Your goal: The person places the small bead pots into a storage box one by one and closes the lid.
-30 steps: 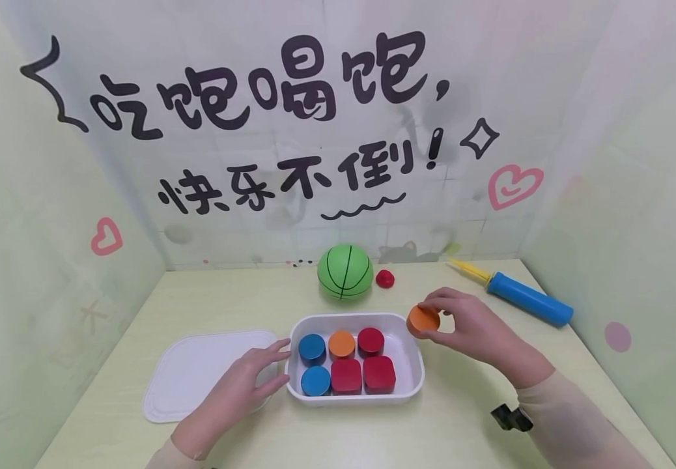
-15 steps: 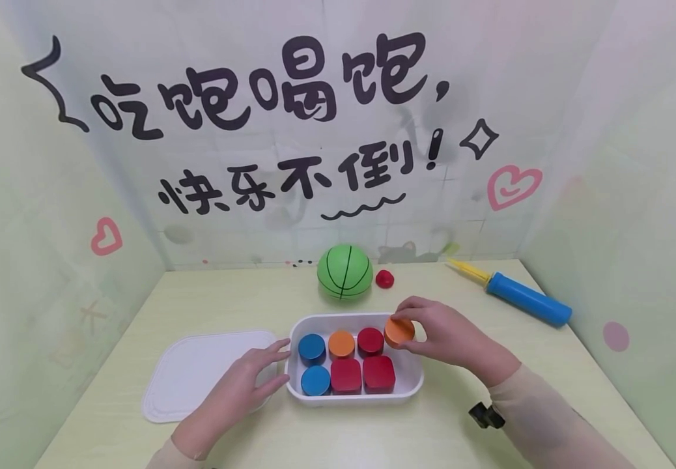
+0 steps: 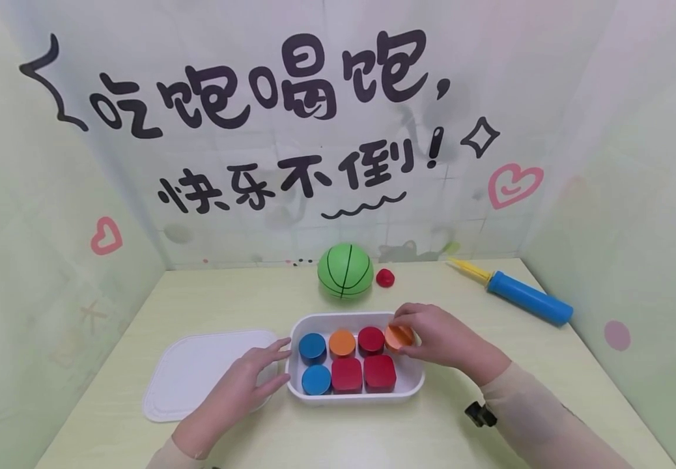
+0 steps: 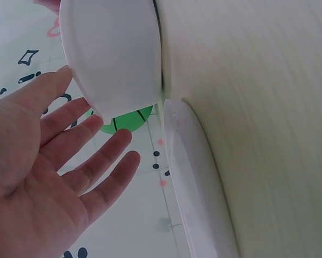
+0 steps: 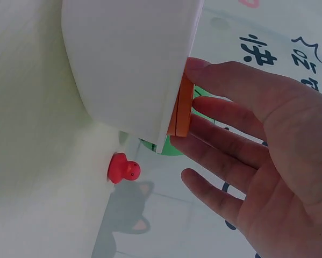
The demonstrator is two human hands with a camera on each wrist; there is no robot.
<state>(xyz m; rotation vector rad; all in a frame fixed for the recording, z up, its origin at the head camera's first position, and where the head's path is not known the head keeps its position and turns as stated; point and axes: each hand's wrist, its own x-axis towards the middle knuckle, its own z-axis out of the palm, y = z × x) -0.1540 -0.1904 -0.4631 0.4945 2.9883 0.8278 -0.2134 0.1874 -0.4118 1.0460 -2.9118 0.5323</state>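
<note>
In the head view, a white oblong box (image 3: 357,400) holds short, flat-topped blocks: two blue round ones (image 3: 312,348), an orange round one (image 3: 342,343), a red round one (image 3: 370,340) and two red squarish ones (image 3: 380,373). My right hand (image 3: 440,333) pinches a second orange round block (image 3: 397,337) between thumb and fingers, in the box's back right corner. The right wrist view shows that orange block (image 5: 185,111) showing above the rim. My left hand (image 3: 248,376) has its fingers spread, with thumb and fingertips right at the box's left rim.
A white lid (image 3: 197,374) lies left of the box, partly under the left hand. Behind the box sit a green ball (image 3: 345,271) and a small red rubber duck (image 5: 122,168). A blue pump (image 3: 528,298) with a yellow nozzle lies back right, near the side wall.
My right hand has moved left and down with the orange round block, from outside the box's right rim into its back right corner. The left hand has stayed in place.
</note>
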